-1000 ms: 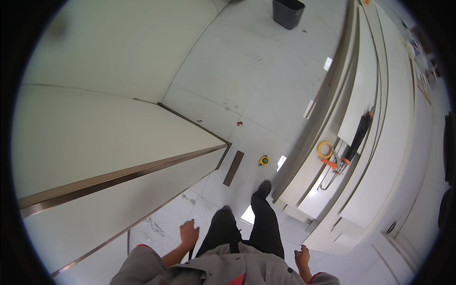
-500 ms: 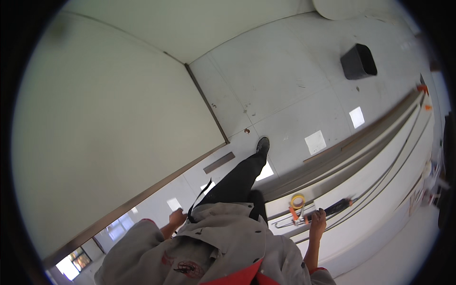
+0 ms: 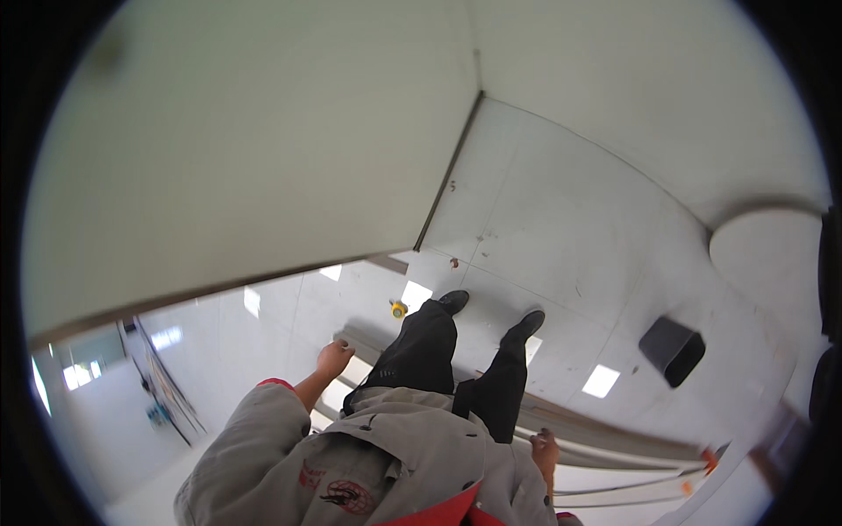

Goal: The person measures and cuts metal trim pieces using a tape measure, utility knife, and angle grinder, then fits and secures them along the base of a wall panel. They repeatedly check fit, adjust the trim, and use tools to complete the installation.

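Note:
My left hand (image 3: 335, 359) hangs beside my left thigh, fingers curled in, with nothing seen in them. It is nearest the edge of a pale board (image 3: 358, 368) behind my legs. My right hand (image 3: 544, 445) is low by my right hip, above long pale panels (image 3: 596, 451). Its fingers are loosely bent and a little apart, and no held thing shows. A small round yellow thing (image 3: 398, 309) lies on the floor to the left of my feet; its kind is too small to tell.
A large pale panel with a dark edge (image 3: 263, 167) fills the upper left. A black bin (image 3: 672, 351) stands on the light tiled floor at right. A rounded white object (image 3: 772, 254) is at the far right. Orange pieces (image 3: 709, 460) sit at the panels' end.
My view has turned to the right, and both feet now show. The tape roll and black-handled tool on the panels have left view. My left hand shows farther out from my body.

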A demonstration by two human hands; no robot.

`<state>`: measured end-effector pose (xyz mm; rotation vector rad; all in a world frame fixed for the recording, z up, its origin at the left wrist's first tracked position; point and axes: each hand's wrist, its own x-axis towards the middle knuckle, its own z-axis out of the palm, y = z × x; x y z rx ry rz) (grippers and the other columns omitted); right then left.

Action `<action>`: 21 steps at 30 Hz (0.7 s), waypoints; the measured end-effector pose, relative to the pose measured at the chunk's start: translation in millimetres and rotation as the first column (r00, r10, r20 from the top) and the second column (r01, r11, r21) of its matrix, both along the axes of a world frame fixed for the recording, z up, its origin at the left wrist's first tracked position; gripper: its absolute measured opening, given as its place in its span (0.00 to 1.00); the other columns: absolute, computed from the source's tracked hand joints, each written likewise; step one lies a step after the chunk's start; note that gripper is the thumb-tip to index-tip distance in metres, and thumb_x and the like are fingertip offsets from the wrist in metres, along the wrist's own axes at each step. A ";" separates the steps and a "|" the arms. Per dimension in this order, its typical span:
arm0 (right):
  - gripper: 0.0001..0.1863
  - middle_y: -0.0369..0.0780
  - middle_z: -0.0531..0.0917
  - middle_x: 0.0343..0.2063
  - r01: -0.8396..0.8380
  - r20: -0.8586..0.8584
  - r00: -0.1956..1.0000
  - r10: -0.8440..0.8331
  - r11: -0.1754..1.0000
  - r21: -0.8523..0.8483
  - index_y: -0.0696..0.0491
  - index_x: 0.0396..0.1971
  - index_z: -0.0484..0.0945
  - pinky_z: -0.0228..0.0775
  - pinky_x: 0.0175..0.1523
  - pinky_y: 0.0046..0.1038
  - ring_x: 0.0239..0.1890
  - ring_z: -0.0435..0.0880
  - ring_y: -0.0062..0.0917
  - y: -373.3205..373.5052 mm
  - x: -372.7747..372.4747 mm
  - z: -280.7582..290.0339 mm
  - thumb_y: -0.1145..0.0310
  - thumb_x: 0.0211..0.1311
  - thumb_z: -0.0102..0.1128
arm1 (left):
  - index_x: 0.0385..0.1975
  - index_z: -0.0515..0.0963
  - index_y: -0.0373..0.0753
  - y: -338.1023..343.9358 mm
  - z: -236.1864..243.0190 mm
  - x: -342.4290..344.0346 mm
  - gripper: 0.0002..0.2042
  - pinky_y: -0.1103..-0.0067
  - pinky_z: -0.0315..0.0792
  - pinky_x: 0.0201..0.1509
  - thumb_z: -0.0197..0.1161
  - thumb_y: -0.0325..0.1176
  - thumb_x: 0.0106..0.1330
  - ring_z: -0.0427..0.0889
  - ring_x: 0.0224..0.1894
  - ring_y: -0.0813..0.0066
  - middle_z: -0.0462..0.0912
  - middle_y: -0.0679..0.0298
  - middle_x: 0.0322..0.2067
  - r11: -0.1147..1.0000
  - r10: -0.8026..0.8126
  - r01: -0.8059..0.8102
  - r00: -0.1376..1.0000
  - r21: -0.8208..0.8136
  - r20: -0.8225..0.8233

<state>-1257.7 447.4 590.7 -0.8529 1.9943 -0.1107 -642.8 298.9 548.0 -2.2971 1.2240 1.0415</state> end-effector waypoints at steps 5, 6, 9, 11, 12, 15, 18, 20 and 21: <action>0.25 0.51 0.87 0.41 -0.385 -0.152 0.914 0.375 0.922 -0.040 0.61 0.55 0.77 0.79 0.51 0.38 0.44 0.88 0.42 -140.9 -133.4 9.6 0.65 0.58 0.66 | 0.52 0.83 0.37 85.8 6.2 -105.2 0.25 0.63 0.79 0.55 0.66 0.50 0.62 0.86 0.49 0.51 0.89 0.49 0.44 0.915 0.399 -0.403 0.910 -0.012 -0.113; 0.25 0.51 0.87 0.42 -0.458 -0.181 0.876 0.447 0.889 -0.019 0.61 0.54 0.78 0.79 0.52 0.39 0.44 0.88 0.42 -182.1 -131.9 26.4 0.66 0.58 0.66 | 0.52 0.83 0.37 102.8 -1.2 -120.8 0.26 0.63 0.79 0.55 0.66 0.50 0.62 0.86 0.49 0.51 0.89 0.49 0.44 0.884 0.457 -0.466 0.878 -0.037 -0.139; 0.24 0.50 0.86 0.44 -0.780 -0.223 0.590 0.776 0.619 0.087 0.61 0.53 0.77 0.78 0.53 0.41 0.47 0.86 0.44 -291.2 -137.8 31.6 0.65 0.59 0.68 | 0.52 0.82 0.34 125.4 -15.6 -165.7 0.26 0.62 0.77 0.57 0.66 0.50 0.62 0.85 0.50 0.48 0.88 0.47 0.43 0.753 0.621 -0.650 0.754 -0.104 -0.215; 0.24 0.50 0.86 0.44 -0.857 -0.274 0.502 0.821 0.514 -0.029 0.61 0.53 0.77 0.79 0.52 0.40 0.45 0.87 0.43 -350.7 -111.8 29.4 0.65 0.60 0.68 | 0.51 0.82 0.33 130.6 -30.7 -185.4 0.25 0.61 0.77 0.56 0.65 0.49 0.63 0.85 0.50 0.45 0.87 0.45 0.43 0.644 0.698 -0.747 0.661 -0.162 -0.275; 0.24 0.50 0.87 0.44 -0.881 -0.237 0.470 0.850 0.467 -0.074 0.60 0.54 0.77 0.78 0.54 0.38 0.46 0.87 0.43 -382.2 -79.7 40.1 0.65 0.60 0.67 | 0.50 0.81 0.33 135.5 -44.0 -194.6 0.25 0.60 0.77 0.55 0.65 0.48 0.63 0.84 0.49 0.45 0.87 0.45 0.44 0.576 0.713 -0.770 0.638 -0.276 -0.292; 0.25 0.50 0.87 0.45 -0.936 -0.203 0.352 0.914 0.339 -0.097 0.60 0.56 0.77 0.78 0.56 0.36 0.47 0.88 0.41 -445.5 19.4 77.4 0.66 0.60 0.66 | 0.52 0.80 0.33 121.0 -45.3 -214.4 0.25 0.60 0.77 0.54 0.65 0.48 0.64 0.85 0.49 0.47 0.88 0.48 0.41 0.379 0.810 -0.881 0.464 -0.283 -0.359; 0.24 0.50 0.86 0.47 -0.982 -0.178 0.187 0.966 0.178 -0.063 0.61 0.57 0.76 0.79 0.54 0.35 0.47 0.88 0.37 -488.8 77.2 67.2 0.68 0.62 0.66 | 0.54 0.80 0.34 123.0 -61.4 -235.9 0.23 0.61 0.78 0.54 0.66 0.45 0.65 0.86 0.48 0.50 0.89 0.51 0.41 0.214 0.865 -0.938 0.311 -0.272 -0.393; 0.24 0.50 0.86 0.48 -0.995 -0.155 0.089 0.984 0.080 -0.064 0.61 0.58 0.76 0.80 0.54 0.34 0.47 0.88 0.35 -507.3 104.0 48.5 0.68 0.64 0.65 | 0.54 0.80 0.34 121.3 -78.6 -243.7 0.23 0.62 0.78 0.54 0.66 0.44 0.65 0.86 0.48 0.50 0.89 0.52 0.41 0.175 0.883 -0.952 0.265 -0.252 -0.387; 0.24 0.50 0.86 0.48 -0.998 -0.136 0.054 0.989 0.048 -0.050 0.61 0.58 0.76 0.80 0.54 0.34 0.47 0.88 0.35 -515.2 119.6 36.2 0.68 0.64 0.65 | 0.54 0.80 0.35 120.4 -91.4 -246.1 0.23 0.62 0.78 0.53 0.66 0.44 0.65 0.86 0.48 0.51 0.89 0.52 0.41 0.162 0.891 -0.957 0.247 -0.242 -0.380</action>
